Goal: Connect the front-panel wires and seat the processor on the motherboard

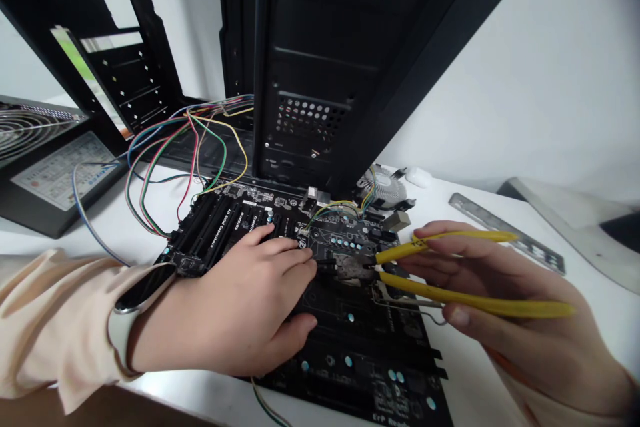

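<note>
A black motherboard [320, 333] lies flat on the white table, its slots and small round capacitors showing. My left hand [250, 303] rests palm down across it, fingers stretched out and thumb apart, with a watch on the wrist. What lies beneath the palm is hidden. My right hand [505, 293] is closed around pliers with yellow handles [465, 297]. Their handles are spread apart, and their jaws point left over the board, close to my left fingertips. Whether the jaws grip anything is too dark to make out. A small connector with thin wires [304, 230] sits beyond my left fingers.
Behind the board rises a black computer case [320, 67], with loose coloured wires [220, 140] trailing from it. A power supply [60, 167] stands at left. A round heatsink [383, 187] and a metal I/O plate [505, 230] lie at back right.
</note>
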